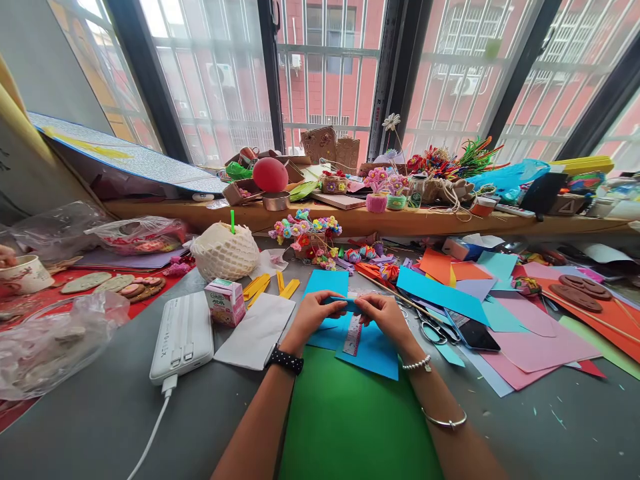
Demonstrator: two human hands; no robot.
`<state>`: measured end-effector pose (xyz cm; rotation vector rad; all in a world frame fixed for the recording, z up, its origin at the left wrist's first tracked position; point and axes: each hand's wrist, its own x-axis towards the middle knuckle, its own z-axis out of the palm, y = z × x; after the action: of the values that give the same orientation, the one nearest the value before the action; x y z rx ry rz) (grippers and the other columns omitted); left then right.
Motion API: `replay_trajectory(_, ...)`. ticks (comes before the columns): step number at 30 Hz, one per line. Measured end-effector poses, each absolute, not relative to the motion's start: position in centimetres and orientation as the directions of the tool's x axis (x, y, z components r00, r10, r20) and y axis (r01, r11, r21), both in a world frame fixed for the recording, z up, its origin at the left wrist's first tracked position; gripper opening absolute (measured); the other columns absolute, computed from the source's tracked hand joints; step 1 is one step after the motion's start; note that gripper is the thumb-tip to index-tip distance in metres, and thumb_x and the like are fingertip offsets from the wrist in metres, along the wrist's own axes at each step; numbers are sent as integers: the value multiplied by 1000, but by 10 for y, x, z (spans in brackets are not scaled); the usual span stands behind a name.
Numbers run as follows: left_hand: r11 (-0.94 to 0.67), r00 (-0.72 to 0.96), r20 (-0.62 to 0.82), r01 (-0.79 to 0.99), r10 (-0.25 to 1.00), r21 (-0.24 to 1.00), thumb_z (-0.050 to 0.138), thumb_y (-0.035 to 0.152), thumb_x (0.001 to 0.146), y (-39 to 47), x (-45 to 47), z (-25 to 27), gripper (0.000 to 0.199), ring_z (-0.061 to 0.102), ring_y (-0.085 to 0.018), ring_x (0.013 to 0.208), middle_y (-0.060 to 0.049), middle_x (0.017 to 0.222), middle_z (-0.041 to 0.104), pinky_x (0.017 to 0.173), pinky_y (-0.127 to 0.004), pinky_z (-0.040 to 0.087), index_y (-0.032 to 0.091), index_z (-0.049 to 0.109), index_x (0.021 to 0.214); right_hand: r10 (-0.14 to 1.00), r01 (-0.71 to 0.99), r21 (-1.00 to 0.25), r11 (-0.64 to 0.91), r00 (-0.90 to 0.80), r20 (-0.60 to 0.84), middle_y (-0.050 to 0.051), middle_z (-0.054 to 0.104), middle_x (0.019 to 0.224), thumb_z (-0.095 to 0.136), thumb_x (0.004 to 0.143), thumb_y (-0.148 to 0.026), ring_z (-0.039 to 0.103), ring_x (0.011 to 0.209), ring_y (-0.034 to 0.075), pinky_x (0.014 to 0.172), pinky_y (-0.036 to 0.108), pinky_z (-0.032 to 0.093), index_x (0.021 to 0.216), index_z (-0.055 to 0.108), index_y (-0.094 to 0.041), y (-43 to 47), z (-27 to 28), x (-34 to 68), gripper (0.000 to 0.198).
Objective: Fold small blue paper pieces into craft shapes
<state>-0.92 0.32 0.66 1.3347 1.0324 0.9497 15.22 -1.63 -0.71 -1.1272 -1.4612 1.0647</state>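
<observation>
My left hand (320, 313) and my right hand (381, 313) pinch a small strip of blue paper (351, 306) between them, one at each end. The strip looks folded or rolled; its exact shape is partly covered by my fingers. Just below, a ruler (353, 335) with pale markings lies on sheets of blue paper (376, 357). Another blue sheet (327, 281) lies behind my left hand. Under the near blue sheets is a green board or sheet (357, 420). Scissors (434, 329) rest to the right of my right hand.
On the left are a white power bank (183, 337) with a cable, a pink drink carton (225, 301), a white napkin (256, 331) and a coconut (225, 252) with a green straw. Coloured paper (535, 333) and a phone (477, 333) lie right. Another person's hand (7, 256) touches a paper cup (25, 275).
</observation>
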Motion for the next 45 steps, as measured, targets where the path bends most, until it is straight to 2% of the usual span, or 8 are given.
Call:
replay_trajectory(10, 74, 291, -77, 22, 954, 997, 68, 29, 55, 0, -7, 11, 32, 61, -15, 62, -2, 64, 60, 54, -22, 48, 12, 58, 80, 980, 109, -976, 189, -75, 182, -1, 55, 49, 57, 66, -40, 51, 40, 9, 41, 20, 42, 66, 60, -13, -17, -9, 150, 27)
replay_trajectory(14, 66, 199, -51, -68, 979, 996, 70, 26, 52, 2, -5, 9, 41, 59, -14, 61, 1, 62, 57, 52, -22, 48, 13, 52, 86, 981, 75, -983, 168, -107, 160, 1, 58, 57, 57, 65, -41, 55, 46, 11, 46, 22, 45, 69, 59, -14, -18, -9, 147, 28)
replay_trajectory(18, 37, 123, -19, -145, 992, 989, 73, 23, 48, 4, -4, 4, 47, 56, -10, 58, 4, 61, 54, 51, -21, 47, 14, 49, 88, 972, 142, -972, 188, -166, 164, -1, 55, 55, 57, 64, -42, 53, 48, 11, 46, 21, 43, 66, 59, -14, -19, -8, 145, 28)
replay_trajectory(23, 68, 230, -44, -95, 972, 993, 72, 26, 49, 4, -6, 5, 44, 54, -8, 53, 5, 58, 55, 52, -20, 45, 14, 48, 84, 961, 232, -947, 223, -214, 174, -1, 52, 50, 54, 67, -43, 50, 47, 10, 46, 20, 42, 56, 59, -15, -20, -4, 148, 31)
replay_trajectory(30, 83, 400, -67, -24, 914, 996, 73, 28, 45, 3, -4, 4, 50, 53, -9, 50, 7, 52, 53, 51, -22, 45, 14, 46, 84, 980, 97, -977, 188, -91, 179, 0, 57, 58, 58, 63, -43, 52, 49, 11, 49, 23, 44, 68, 61, -15, -17, -5, 151, 29)
replay_trajectory(39, 62, 371, -51, -18, 927, 998, 71, 31, 49, -2, 4, 4, 54, 52, -9, 55, 7, 55, 48, 52, -22, 45, 14, 43, 92, 981, 38, -980, 196, -27, 195, -2, 52, 49, 59, 64, -39, 47, 45, 10, 46, 22, 40, 65, 61, -15, -19, -6, 149, 25)
replay_trajectory(45, 58, 334, -59, 11, 941, 998, 73, 30, 46, -1, 7, 1, 57, 51, -8, 49, 7, 53, 48, 47, -19, 42, 14, 45, 92, 977, 65, -975, 212, -35, 210, -1, 53, 51, 58, 64, -41, 48, 46, 11, 46, 23, 41, 65, 61, -16, -18, -7, 148, 26)
